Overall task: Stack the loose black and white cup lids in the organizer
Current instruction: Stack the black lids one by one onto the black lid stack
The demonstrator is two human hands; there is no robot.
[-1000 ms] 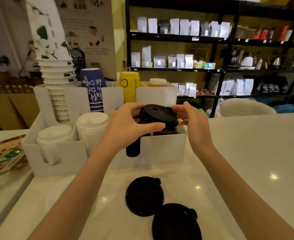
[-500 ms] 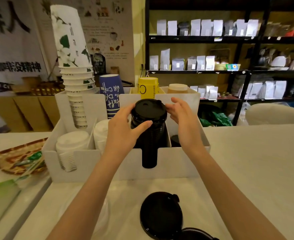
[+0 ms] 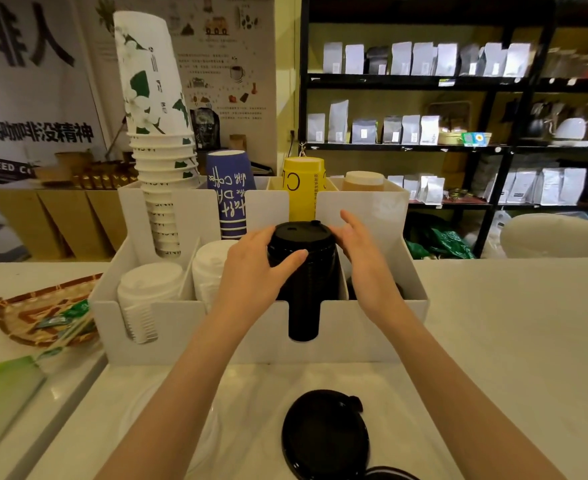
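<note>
Head view, the only one: hands meet at the black lid stack, which stands upright in the third front compartment of the white organizer, its column showing through the slot in the front wall. The left hand wraps the stack's left flank, thumb laid across the front just under the top lid, so it grips the stack. The right hand is beside the right flank with fingers spread and loose; whether it touches the plastic I cannot tell, and it appears to hold nothing. White lid stacks fill the two compartments to the left. Loose work lies the other way: one loose black lid rests flat on the counter near the bottom edge, toward the person from the stack and slightly right of it, with the rim of a second lid just showing at the frame's edge. Judging by that, the free right hand is nearer and better placed to draw back for it, while the stack's vertical axis means the lid goes on flat from above.
</note>
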